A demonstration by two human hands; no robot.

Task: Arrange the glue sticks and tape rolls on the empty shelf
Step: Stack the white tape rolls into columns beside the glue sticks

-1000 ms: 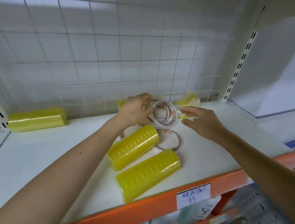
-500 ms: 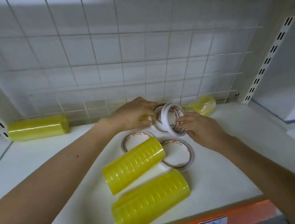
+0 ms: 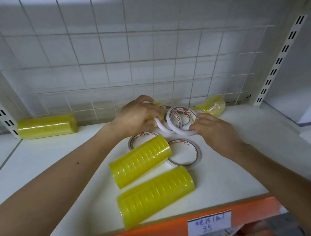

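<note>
Several thin white tape rolls stand on edge at the back middle of the white shelf. My left hand grips them from the left and my right hand pinches them from the right. Two more white rolls lie flat just in front. Two yellow wrapped tape packs lie on their sides near the front. Another yellow pack lies at the back left, and one at the back right. No glue sticks are in view.
A white wire grid backs the shelf. Slotted uprights stand at both sides. The front edge is an orange beam with a handwritten price label. Blurred goods show on the level below.
The upright white rolls have sunk lower onto the shelf and both hands have closed in on them. My view has shifted nearer and a little downward.
</note>
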